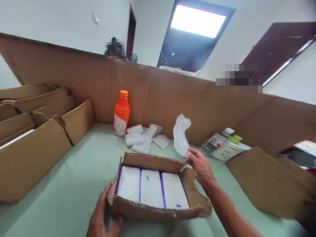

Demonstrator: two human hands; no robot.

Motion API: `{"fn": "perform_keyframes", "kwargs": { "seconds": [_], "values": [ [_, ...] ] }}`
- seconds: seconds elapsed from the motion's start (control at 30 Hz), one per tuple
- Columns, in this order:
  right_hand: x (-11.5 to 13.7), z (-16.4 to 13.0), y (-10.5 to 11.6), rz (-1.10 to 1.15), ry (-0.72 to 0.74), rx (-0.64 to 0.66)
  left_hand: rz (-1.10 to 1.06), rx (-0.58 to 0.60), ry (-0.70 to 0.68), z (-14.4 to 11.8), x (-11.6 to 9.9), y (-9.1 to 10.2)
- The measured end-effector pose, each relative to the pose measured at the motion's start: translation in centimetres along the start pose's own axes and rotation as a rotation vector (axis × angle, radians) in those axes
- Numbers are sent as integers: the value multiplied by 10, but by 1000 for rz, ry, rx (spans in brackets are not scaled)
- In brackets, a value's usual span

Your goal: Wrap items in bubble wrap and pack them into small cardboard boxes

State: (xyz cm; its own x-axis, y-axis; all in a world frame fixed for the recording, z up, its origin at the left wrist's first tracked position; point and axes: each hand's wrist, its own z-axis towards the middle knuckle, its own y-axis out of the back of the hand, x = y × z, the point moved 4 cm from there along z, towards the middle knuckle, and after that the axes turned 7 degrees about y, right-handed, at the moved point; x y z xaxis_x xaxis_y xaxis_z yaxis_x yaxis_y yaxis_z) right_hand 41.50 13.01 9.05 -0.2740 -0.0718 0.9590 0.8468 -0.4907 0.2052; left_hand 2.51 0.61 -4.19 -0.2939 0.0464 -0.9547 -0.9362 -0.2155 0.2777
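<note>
The left hand point(100, 215) grasped the near left corner of a cardboard box point(143, 212) of white packs point(151, 189), nearer than an orange bottle point(121, 113), while the right hand point(200, 166) pinched a white sheet point(180, 135) at the far right corner.

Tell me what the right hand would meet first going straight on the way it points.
Beyond the white sheet it holds, the right hand would probably meet the cardboard partition first, though depth is unclear.
</note>
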Motion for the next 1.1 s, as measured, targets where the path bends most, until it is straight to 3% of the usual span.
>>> {"fn": "perform_keyframes", "kwargs": {
  "seconds": [0.17, 0.27, 0.33, 0.43, 0.53, 0.67, 0.77, 0.9, 1.0, 1.1],
  "values": [
    [-44, -123, 69, -150, -225, 126, 31, 75, 23, 6, -11, 14],
    [-35, -179, 111, -535, -105, 51, 46, 109, 42, 10, -15, 20],
    [-18, -202, 127, -724, 18, 9, 17, 125, 49, 12, -20, 21],
    [6, -216, 117, -690, 128, 130, -42, 141, 75, 11, -29, 20],
    [20, -215, 77, -513, 184, 287, -133, 157, 125, 8, -36, 17],
    [20, -207, 16, -345, 211, 426, -245, 187, 218, 7, -41, 11],
    [15, -201, -5, -289, 263, 446, -248, 157, 244, 14, -46, 7],
    [4, -203, 12, -320, 391, 470, -239, 143, 191, 25, -46, 3],
    [-9, -209, 46, -647, 533, 452, -232, 146, 229, 20, -34, 6],
    [-27, -205, 68, -998, 575, 468, -227, 86, 288, -1, -22, 15]
  ]
}}
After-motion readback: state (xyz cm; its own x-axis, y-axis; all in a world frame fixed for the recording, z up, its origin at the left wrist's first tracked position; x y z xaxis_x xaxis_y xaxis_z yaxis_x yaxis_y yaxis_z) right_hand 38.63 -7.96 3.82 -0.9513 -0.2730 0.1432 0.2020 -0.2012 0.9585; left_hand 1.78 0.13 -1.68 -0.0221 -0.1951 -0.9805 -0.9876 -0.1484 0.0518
